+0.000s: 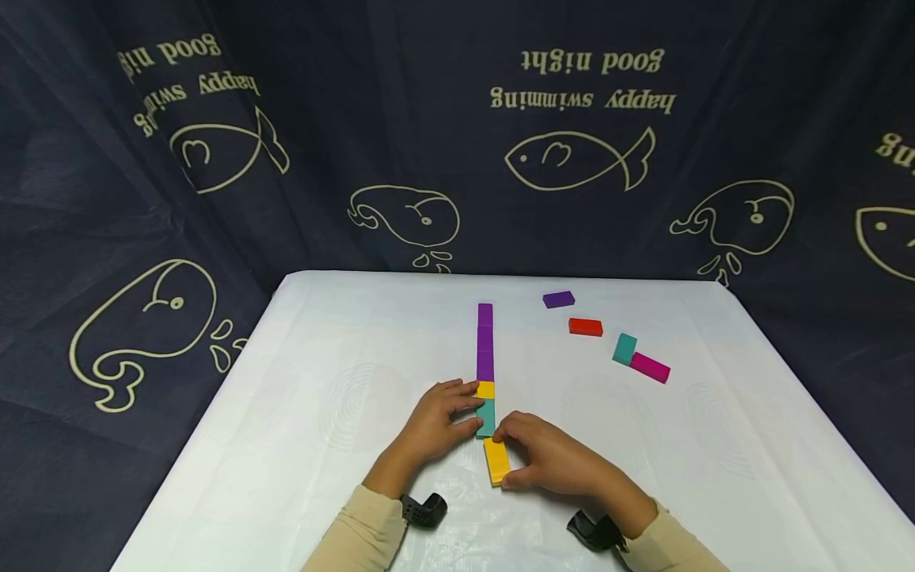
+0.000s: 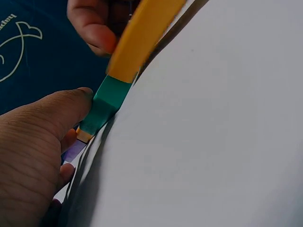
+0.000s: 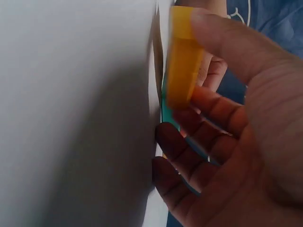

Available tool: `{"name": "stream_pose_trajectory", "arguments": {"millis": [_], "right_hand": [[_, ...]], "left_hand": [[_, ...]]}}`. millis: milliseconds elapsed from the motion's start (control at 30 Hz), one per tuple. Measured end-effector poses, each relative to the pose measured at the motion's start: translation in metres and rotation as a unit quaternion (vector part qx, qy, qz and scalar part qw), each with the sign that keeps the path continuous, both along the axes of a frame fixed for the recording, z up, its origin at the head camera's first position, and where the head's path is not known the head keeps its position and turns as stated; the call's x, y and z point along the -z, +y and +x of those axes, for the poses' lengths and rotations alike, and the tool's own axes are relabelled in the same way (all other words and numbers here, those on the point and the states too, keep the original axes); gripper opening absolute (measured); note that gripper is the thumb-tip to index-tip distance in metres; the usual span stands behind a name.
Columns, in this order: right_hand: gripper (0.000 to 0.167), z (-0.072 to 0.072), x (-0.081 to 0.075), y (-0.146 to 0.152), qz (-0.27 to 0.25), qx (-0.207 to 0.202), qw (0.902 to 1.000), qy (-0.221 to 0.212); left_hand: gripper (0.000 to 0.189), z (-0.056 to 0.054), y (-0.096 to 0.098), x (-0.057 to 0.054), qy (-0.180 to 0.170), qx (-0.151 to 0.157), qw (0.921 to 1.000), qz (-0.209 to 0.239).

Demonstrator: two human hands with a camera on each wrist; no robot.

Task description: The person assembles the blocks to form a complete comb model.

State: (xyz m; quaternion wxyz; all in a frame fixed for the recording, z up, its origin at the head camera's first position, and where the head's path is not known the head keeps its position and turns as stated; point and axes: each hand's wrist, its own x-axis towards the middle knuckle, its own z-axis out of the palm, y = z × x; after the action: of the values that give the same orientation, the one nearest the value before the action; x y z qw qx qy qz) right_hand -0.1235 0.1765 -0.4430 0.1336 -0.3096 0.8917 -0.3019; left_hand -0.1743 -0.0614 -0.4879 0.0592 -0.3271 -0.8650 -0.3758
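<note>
A straight row of flat blocks runs away from me: several purple blocks [image 1: 485,342], a yellow block [image 1: 486,389] and a teal block [image 1: 486,418]. My left hand [image 1: 439,421] lies along the row's left side, its thumb and fingertips touching the teal block and reaching the yellow one. My right hand [image 1: 561,457] pinches a second yellow block [image 1: 496,462] by its ends, thumb at the near end and fingers at the far end. This held block sits slightly askew at the row's near end, its far end right at the teal block [image 2: 106,101].
Loose on the white table [image 1: 286,413], to the back right, lie a purple block [image 1: 558,299], a red block [image 1: 585,327], a teal block [image 1: 624,349] and a magenta block [image 1: 650,368]. Dark cloth [image 1: 400,119] printed with fish hangs behind the table.
</note>
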Motion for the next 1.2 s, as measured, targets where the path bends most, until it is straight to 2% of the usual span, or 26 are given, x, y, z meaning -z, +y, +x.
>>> {"name": "stream_pose_trajectory", "arguments": {"millis": [433,733,967,1200], "right_hand": [[0.044,0.001,0.0,0.003,0.028,-0.016,0.9995,0.006],[0.046,0.003,0.003,-0.004,0.032,-0.004,0.999,0.031],[0.047,0.003,0.004,-0.008,0.035,0.003,0.9984,0.044],[0.047,0.003,0.004,-0.011,0.034,0.006,0.998,0.053]], "left_hand": [[0.032,0.001,0.0,-0.001,-0.004,0.001,1.0,-0.001],[0.033,0.002,0.0,-0.003,-0.012,-0.005,0.9998,-0.017],[0.032,0.002,0.0,-0.003,-0.004,-0.002,1.0,-0.008],[0.033,0.002,0.0,-0.003,-0.021,-0.006,0.9997,-0.012]]}}
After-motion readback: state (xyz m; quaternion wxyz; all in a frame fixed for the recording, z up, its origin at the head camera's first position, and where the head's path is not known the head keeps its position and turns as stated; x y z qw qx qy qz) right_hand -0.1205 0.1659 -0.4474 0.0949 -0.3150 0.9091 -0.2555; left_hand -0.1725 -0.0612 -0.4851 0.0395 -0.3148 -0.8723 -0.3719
